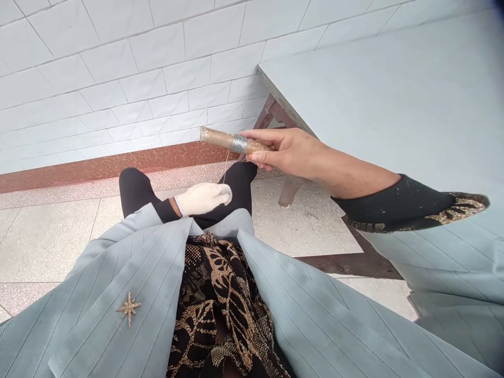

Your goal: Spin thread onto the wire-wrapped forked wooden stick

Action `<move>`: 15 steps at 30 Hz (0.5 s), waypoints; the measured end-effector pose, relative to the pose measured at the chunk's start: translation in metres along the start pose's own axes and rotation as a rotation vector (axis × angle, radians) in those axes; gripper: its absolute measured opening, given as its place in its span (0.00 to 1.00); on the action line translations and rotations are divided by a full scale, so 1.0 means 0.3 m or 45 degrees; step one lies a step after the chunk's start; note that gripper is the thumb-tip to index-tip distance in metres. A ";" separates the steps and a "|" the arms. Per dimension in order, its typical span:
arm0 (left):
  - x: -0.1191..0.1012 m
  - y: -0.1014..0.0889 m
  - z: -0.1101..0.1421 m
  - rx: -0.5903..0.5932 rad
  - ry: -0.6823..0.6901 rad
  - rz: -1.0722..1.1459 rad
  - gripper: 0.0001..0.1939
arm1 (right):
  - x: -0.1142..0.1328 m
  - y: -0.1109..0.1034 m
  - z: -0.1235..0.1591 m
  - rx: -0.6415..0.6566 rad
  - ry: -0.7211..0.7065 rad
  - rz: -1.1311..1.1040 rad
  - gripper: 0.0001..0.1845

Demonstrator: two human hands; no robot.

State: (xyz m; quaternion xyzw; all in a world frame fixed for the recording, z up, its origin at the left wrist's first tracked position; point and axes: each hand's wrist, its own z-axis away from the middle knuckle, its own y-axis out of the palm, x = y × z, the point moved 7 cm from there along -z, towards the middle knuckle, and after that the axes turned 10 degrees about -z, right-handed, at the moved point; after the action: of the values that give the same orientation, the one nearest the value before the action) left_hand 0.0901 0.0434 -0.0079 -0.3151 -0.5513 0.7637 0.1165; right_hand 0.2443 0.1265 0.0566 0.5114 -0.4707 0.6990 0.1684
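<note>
Brown, cylindrical, seemingly wooden stick (216, 137): hanging in mid-air above the knees, tilting slightly, showing a blunt, rough outer end.
Silvery metal wire coil (238, 143): wrapping around the stick's middle in tight, shiny, side-by-side turns.
Thin, pale strand (226, 167): running from beside the coil down to the left hand, looking almost straight.
Bare right hand (289, 152): grasping one end of the stick between thumb and fingers.
White knit-gloved left hand (205, 198): curling closed over the black trousers (136, 191), apparently pinching the strand but hiding the exact hold.
Step in hand: probably winding or unwinding wire; not revealing which.
Next move: likely calling for keeping the strand taut and turning the stick evenly.
Grey-blue, line-textured jacket (98, 262): framing a black top with glittering gold patterning (232, 294), bearing a spiky gold star brooch (128, 310).
Smooth, pale blue-grey surface (394, 105): stretching flat beyond the right arm.
Glossy white tiled wall (157, 47): meeting a mottled red-brown skirting (79, 170).
Pale speckled floor (43, 236): spreading below.
</note>
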 end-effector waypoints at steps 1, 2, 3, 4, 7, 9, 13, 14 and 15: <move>-0.003 0.000 0.001 0.016 -0.010 -0.024 0.18 | -0.007 -0.004 -0.006 -0.021 0.000 0.064 0.37; -0.008 -0.003 0.002 0.032 -0.020 -0.053 0.18 | -0.011 -0.006 -0.010 -0.036 -0.011 0.133 0.35; -0.013 -0.006 0.003 0.049 -0.027 -0.082 0.19 | -0.013 -0.007 -0.012 -0.051 -0.030 0.198 0.34; -0.020 -0.010 0.003 0.065 -0.030 -0.109 0.19 | -0.012 -0.007 -0.013 -0.064 -0.052 0.255 0.32; -0.042 -0.013 0.003 0.110 -0.009 -0.192 0.19 | -0.011 0.002 -0.009 -0.066 -0.104 0.408 0.31; -0.053 -0.010 0.003 0.123 0.013 -0.264 0.20 | -0.015 0.016 -0.007 -0.012 -0.136 0.537 0.32; -0.062 -0.022 0.007 0.059 0.035 -0.459 0.19 | -0.059 0.061 -0.004 0.245 -0.141 0.831 0.30; -0.060 -0.033 0.010 0.038 0.023 -0.504 0.19 | -0.069 0.072 0.000 0.316 -0.138 0.872 0.29; -0.056 -0.046 0.012 0.023 0.005 -0.538 0.20 | -0.072 0.080 0.006 0.369 -0.153 0.882 0.29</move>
State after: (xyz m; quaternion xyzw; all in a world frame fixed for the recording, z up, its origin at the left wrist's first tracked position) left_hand 0.0986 0.0367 0.0115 -0.1928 -0.5982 0.7265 0.2778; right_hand 0.2370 0.1183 0.0262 0.3805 -0.5210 0.7426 -0.1797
